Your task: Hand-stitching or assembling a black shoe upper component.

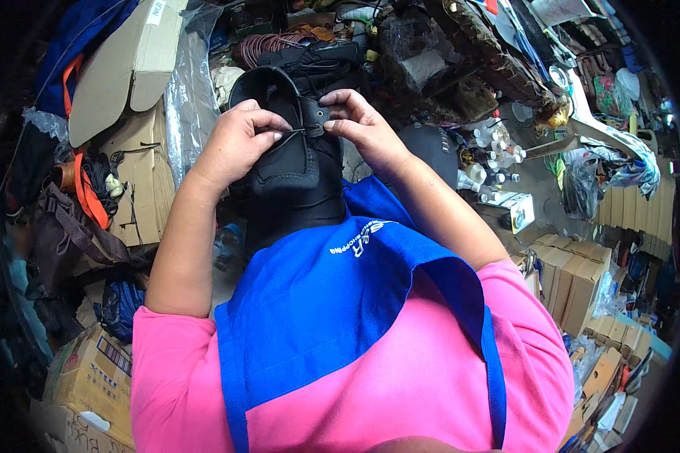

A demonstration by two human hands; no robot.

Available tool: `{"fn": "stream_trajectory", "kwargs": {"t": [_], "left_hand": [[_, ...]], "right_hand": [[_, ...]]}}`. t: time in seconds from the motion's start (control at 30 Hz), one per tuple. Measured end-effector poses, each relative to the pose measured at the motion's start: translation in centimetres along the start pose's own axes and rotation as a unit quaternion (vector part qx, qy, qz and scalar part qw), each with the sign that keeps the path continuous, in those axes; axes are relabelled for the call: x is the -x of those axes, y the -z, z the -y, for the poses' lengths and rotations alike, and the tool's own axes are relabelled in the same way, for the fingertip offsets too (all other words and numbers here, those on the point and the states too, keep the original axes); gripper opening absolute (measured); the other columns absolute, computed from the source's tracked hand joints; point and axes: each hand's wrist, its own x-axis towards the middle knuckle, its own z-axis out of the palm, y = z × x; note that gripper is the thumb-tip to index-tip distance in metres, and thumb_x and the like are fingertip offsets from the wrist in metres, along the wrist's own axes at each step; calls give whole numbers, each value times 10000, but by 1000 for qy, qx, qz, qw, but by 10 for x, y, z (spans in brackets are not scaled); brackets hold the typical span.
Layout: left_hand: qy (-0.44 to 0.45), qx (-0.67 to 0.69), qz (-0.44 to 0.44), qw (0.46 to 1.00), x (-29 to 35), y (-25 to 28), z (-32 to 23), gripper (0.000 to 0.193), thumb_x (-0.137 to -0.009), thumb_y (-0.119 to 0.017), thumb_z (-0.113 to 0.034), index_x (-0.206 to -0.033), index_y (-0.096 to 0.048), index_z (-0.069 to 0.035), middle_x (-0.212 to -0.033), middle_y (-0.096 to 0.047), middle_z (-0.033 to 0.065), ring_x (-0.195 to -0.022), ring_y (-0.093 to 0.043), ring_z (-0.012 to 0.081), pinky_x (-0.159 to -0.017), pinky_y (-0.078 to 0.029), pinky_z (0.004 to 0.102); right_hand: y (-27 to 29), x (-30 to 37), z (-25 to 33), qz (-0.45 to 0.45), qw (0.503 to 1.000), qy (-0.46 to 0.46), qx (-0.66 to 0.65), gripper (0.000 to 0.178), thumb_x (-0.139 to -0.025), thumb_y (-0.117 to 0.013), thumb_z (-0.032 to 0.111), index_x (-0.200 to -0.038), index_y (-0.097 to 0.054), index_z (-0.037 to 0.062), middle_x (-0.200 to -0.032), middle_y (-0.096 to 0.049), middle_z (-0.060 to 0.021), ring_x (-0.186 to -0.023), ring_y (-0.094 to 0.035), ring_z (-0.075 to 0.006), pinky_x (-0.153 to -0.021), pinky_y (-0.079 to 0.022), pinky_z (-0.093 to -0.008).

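Observation:
A black shoe (pixel 285 167) rests on my dark-clothed lap, its opening toward the far side. My left hand (pixel 236 143) is over the shoe's left side, thumb and forefinger pinched on a thin dark strand (pixel 295 131) that runs toward the middle of the shoe. Whether it is a lace, a thread or a needle cannot be made out. On the other side, my right hand (pixel 366 130) grips the edge of the black eyelet flap (pixel 316 115) between thumb and fingers. Metal-rimmed holes show in the flap. A blue apron (pixel 317 294) covers my front.
Cardboard sheets (pixel 121 75) lean at the left beside clear plastic wrap (pixel 189 98). Coiled reddish cable (pixel 268 47) lies beyond the shoe. Several small bottles (pixel 491 155) stand on the right, with cardboard boxes (pixel 570 279) nearer. Another box (pixel 94 370) sits at the lower left.

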Motion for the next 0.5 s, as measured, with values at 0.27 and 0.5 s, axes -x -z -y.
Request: {"fn": "stream_trajectory", "kwargs": {"t": [0.27, 0.5], "left_hand": [[-8, 45, 5, 999, 1, -2, 17, 185, -766, -623, -11, -941, -680, -1, -795, -485, 41, -782, -509, 158, -728, -411, 264], [-17, 152, 30, 988, 5, 1, 23, 184, -772, -617, -20, -946, -674, 6, -805, -494, 26, -812, -495, 140, -779, -382, 250]], "right_hand": [[-2, 4, -23, -60, 996, 66, 29, 417, -787, -729, 127, -1148, -546, 28, -998, -595, -56, -928, -565, -130, -847, -458, -275], [-13, 0, -29, -19, 991, 37, 129, 379, -773, -761, 101, -1105, -594, 27, -979, -605, -12, -858, -553, -72, -779, -473, -230]]}}
